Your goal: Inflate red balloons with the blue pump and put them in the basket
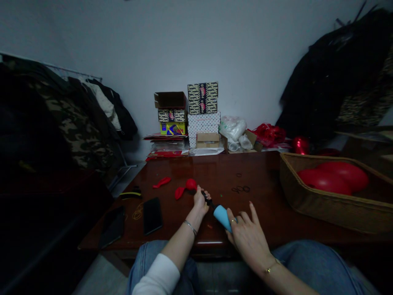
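My left hand (201,200) is closed around the neck of a small, slightly filled red balloon (190,184) and the black nozzle end of a hand balloon pump (222,216). My right hand (248,234) holds the pump's light blue barrel between thumb and forefinger, with the other fingers stretched out. Left of the held balloon lie two limp red balloons, one (179,193) close to it and another (162,182) farther left. The balloon's mouth is hidden by my left fingers.
A wicker basket (334,215) with large red balloons (328,180) stands at the right. Dark rings (241,189), yellow rubber bands (138,211) and two black phones (152,216) (112,224) lie on the table (260,170). Stacked boxes (202,98) stand at the back.
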Motion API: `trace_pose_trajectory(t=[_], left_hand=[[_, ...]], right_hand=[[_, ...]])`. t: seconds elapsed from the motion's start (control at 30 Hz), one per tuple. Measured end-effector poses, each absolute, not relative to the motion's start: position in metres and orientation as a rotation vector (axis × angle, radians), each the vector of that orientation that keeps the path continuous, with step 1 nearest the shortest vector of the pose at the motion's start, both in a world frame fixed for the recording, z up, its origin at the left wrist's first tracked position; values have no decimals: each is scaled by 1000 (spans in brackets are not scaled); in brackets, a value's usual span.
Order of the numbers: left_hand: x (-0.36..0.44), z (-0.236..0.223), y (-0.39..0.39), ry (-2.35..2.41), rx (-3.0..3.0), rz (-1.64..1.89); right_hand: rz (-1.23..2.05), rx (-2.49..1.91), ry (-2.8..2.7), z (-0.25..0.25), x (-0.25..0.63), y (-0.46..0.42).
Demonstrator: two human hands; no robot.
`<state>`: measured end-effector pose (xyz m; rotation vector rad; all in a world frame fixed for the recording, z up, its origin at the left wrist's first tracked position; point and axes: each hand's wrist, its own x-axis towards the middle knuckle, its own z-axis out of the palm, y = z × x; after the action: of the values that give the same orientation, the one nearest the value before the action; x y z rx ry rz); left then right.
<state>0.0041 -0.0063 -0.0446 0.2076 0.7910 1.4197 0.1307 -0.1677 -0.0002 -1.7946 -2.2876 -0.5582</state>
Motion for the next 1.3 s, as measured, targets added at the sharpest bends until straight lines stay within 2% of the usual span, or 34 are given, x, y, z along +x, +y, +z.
trace_pose_trajectory(t=[0.3,0.67,1.0,1.3], left_hand=[[0,-45,-1,869,305,1399],[-18,-33,9,831,340,1437],[18,-9,5,806,302,1413],[33,-9,0,940,420,1396]], right_hand=[[-492,-1813,-2230,0,103,-143],[-476,-1780,-2215,-5,132,-191],[-583,-1820,-2166,15,143,-190],[-618,-1838,-2134,26,126,-161]])
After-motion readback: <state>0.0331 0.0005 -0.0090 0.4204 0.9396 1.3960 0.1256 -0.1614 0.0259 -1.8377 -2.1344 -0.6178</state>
